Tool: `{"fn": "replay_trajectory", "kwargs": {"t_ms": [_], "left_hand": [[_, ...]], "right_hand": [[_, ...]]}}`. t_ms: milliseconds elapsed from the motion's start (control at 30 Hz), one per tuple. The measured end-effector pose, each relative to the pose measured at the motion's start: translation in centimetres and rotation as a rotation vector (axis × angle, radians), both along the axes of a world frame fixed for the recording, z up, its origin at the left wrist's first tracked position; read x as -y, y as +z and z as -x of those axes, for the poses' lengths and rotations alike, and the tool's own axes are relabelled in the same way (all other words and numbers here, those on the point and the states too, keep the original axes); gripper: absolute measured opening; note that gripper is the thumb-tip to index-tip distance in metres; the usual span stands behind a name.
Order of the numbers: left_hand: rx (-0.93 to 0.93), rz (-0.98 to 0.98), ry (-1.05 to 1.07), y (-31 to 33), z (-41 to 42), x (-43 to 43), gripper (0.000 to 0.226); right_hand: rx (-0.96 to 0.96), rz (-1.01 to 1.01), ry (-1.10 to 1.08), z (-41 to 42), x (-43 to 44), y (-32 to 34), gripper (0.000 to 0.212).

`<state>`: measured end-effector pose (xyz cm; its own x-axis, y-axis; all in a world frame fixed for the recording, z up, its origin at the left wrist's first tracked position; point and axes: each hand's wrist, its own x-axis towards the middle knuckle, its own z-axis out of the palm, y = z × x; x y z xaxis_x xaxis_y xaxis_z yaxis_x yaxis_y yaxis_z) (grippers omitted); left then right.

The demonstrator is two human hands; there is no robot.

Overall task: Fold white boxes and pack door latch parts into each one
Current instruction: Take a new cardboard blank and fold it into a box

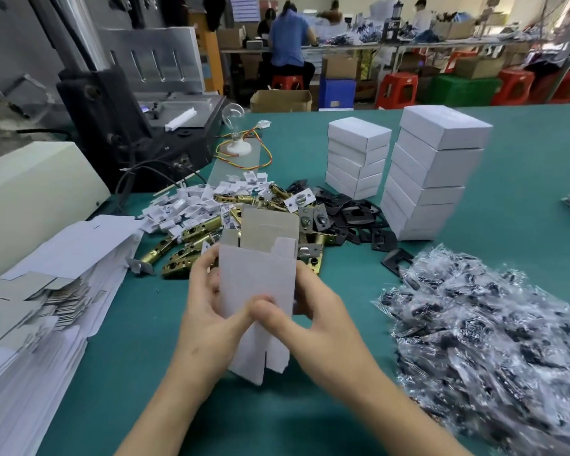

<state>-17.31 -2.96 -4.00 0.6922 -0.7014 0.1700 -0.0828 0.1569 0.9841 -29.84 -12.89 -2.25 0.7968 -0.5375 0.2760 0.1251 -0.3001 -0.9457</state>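
Two stacks of closed white boxes (405,166) stand beyond the brass latch pile (211,232), while left hand (208,311) and right hand (313,311) grip an unfolded, unfilled box blank (257,278) just before it.

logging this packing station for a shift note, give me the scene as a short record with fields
in hand: white box, half folded, top and bottom flaps open
left hand: grips the box's left edge
right hand: grips the right edge, thumb on front
flat blanks: stacked at left
brass latches: piled behind the box
black plates: right of the latches
bagged parts: heap at right
finished boxes: two stacks at back
surface: green table
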Motion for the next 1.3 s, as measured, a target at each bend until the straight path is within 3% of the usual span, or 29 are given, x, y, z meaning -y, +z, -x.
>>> {"fn": "replay_trajectory", "kwargs": {"t_ms": [67, 133, 200, 267, 433, 567, 700, 867, 1033, 1200, 1300], "left_hand": [[-0.049, -0.017, 0.000, 0.0, -0.2, -0.2, 0.070], [-0.185, -0.057, -0.061, 0.6, -0.3, -0.4, 0.045], [-0.349, -0.081, -0.187, 1.0, 0.0, -0.7, 0.033], [-0.458, -0.104, -0.289, 1.1, 0.5, -0.9, 0.046], [-0.566, -0.101, -0.446, 1.2, 1.3, -1.2, 0.072], [-0.480, -0.171, -0.505, 1.0, 1.4, -1.5, 0.086], [-0.292, -0.199, -0.479, 1.1, 1.5, -1.5, 0.117], [-0.140, -0.167, -0.408, 0.8, 1.1, -0.4, 0.086], [-0.110, -0.184, -0.376, 0.4, 0.4, -0.8, 0.075], [-0.259, -0.140, -0.339, 0.7, 0.8, -0.4, 0.041], [-0.283, -0.128, -0.294, 0.6, 0.9, -0.3, 0.036]], "right_hand": [[0.047, -0.097, -0.040, -0.1, 0.2, -0.2, 0.027], [0.080, -0.206, -0.092, 0.0, 1.0, -0.1, 0.026], [0.104, -0.301, -0.117, 0.2, 1.7, -0.1, 0.033], [0.100, -0.277, -0.149, 0.2, 1.9, -0.1, 0.045], [0.025, 0.021, -0.245, 0.2, 2.1, -0.3, 0.069], [0.039, 0.296, -0.237, 0.4, 1.9, -0.2, 0.062], [0.040, 0.356, -0.205, 0.4, 1.4, 0.0, 0.044], [0.086, 0.222, -0.230, 0.7, 2.0, 0.6, 0.035], [0.112, 0.146, -0.290, 0.5, 2.6, 0.2, 0.040], [0.157, -0.359, -0.161, 0.2, 2.6, 0.2, 0.044], [0.146, -0.484, -0.125, 0.4, 2.5, 0.2, 0.051]]}}
